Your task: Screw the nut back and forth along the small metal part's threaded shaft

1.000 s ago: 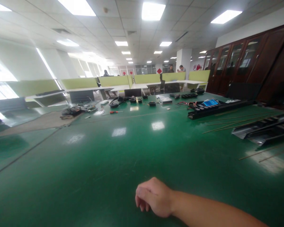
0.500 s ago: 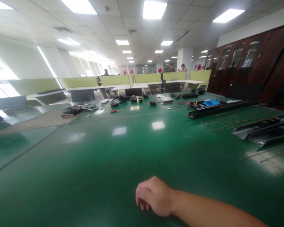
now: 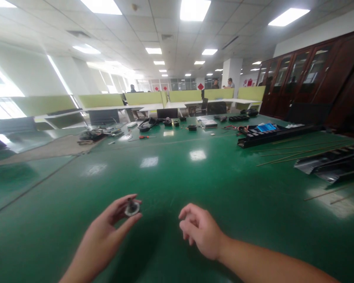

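Between the thumb and fingers of my left hand [image 3: 112, 224] is a small round silvery metal piece with a dark stem [image 3: 132, 208]. It is held above the green table, its stem pointing up. A short way to the right is my right hand [image 3: 202, 230], its fingers curled in and its thumb near the index finger. The inside of that hand is hidden, so whether it holds anything cannot be made out. The two hands are apart.
Along the far side of the green table [image 3: 171, 173] lie a red-handled screwdriver [image 3: 144, 136], small black boxes [image 3: 191, 127] and a white box [image 3: 209, 124]. At right are black metal channels [image 3: 271, 135] and thin rods [image 3: 286, 157]. Cables and parts [image 3: 91, 133] lie at far left.
My left hand has come into view from the lower left with the round metal piece. My right hand has risen slightly and moved right, its fingers a little looser.
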`<state>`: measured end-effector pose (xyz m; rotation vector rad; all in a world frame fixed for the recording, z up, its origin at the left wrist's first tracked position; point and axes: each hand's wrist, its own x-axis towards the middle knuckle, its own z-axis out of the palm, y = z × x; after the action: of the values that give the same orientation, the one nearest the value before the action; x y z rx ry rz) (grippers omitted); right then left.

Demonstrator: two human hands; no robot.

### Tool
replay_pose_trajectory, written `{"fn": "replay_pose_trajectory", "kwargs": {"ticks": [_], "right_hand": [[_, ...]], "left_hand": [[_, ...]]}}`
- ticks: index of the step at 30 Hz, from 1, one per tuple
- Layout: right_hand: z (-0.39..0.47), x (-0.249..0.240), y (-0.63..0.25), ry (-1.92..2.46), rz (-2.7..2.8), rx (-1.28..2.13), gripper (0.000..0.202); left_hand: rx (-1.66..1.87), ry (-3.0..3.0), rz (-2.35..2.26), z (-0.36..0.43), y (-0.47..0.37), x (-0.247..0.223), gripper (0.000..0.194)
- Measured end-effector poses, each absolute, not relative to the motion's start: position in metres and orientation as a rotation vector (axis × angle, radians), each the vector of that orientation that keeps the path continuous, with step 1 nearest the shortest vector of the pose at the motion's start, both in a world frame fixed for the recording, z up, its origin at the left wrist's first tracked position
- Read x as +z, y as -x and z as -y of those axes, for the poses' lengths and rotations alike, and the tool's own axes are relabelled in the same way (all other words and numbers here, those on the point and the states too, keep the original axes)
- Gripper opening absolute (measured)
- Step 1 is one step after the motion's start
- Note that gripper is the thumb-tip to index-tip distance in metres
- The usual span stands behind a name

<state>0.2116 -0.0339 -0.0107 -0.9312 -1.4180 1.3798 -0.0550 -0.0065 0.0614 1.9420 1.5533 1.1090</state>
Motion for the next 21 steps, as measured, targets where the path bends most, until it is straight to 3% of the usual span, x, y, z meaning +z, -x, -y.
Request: {"fn": "replay_pose_trajectory", "kwargs": {"ticks": [7,12,21], "right_hand": [[0.033,-0.017,-0.211,1.108,1.481,1.185,0.047],[0.035,-0.021,-0.212,1.121,1.609,1.181,0.051],[0.040,-0.018,-0.216,1.136,1.696,1.151,0.022]], "left_hand": [[0.945,-2.161,-1.191,0.019,-0.030,0.046,0.026],[0.951,-2.459,-0.889,0.026,-0.010,0.025,0.030],[0.856,-2.558,-0.725,0.024,-0.012,0.028,0.037]]}}
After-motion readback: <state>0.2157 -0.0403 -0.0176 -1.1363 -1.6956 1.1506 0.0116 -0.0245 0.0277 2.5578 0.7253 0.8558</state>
